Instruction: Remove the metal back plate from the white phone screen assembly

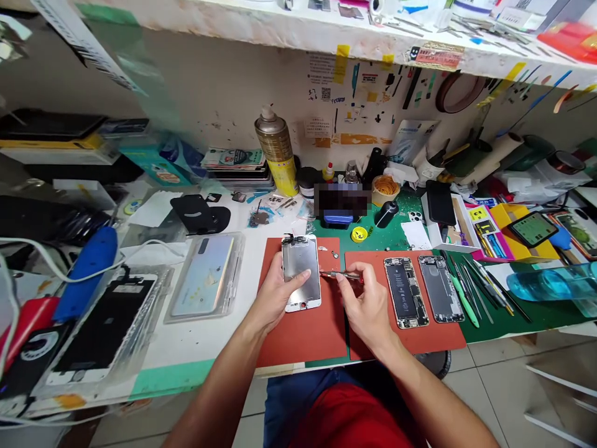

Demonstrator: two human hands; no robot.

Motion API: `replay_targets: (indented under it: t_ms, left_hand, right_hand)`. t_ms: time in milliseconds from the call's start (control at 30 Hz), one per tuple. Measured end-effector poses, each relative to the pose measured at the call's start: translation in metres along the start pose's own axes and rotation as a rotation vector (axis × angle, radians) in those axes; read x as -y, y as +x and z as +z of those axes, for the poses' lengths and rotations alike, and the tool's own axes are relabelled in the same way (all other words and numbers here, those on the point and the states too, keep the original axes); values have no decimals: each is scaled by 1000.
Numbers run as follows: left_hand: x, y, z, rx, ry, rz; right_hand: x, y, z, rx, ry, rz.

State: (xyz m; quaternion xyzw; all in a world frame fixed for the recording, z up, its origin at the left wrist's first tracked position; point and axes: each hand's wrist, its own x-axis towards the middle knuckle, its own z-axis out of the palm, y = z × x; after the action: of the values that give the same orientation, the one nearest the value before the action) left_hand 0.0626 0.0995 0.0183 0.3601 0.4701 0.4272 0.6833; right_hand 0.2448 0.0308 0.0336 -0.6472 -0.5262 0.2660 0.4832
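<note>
**Bench, one moment: two hands, one screen assembly, one tool, two opened phones.**

Our left hand [273, 292] grips the white-framed screen assembly [302, 274] above the left of two orange-red mats [303, 339], thumb [298, 277] across its metal backplate, other fingers hidden behind. Our right hand [366, 305] pinches one slim metal precision tool [340, 274], thumb and forefinger together, tip at the assembly's right edge. On the right mat [448, 339]: one phone with battery [406, 292], one bare housing [441, 289].
</note>
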Motion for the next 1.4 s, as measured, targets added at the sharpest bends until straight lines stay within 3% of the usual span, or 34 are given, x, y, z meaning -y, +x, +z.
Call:
replay_targets:
  t_ms: [400,667,833,1200,1400]
  left_hand:
    - [-3,5,-3,34,4,-105]
    - [-6,-17,-10,-36,-18,-113]
    - [-1,-30,-18,-112,-35,-122]
    - [9,-37,-14,-77,-125,-51]
    - [19,-40,-11,-34,-136,-88]
  right_hand:
    - [-2,-8,-20,-115,-26,-9]
    - [-6,-18,-34,-174,-5,18]
    - [-5,-22,-35,-158,42,39]
    - [6,-37,-35,-69,205,125]
    - [16,-38,-35,-73,274,136]
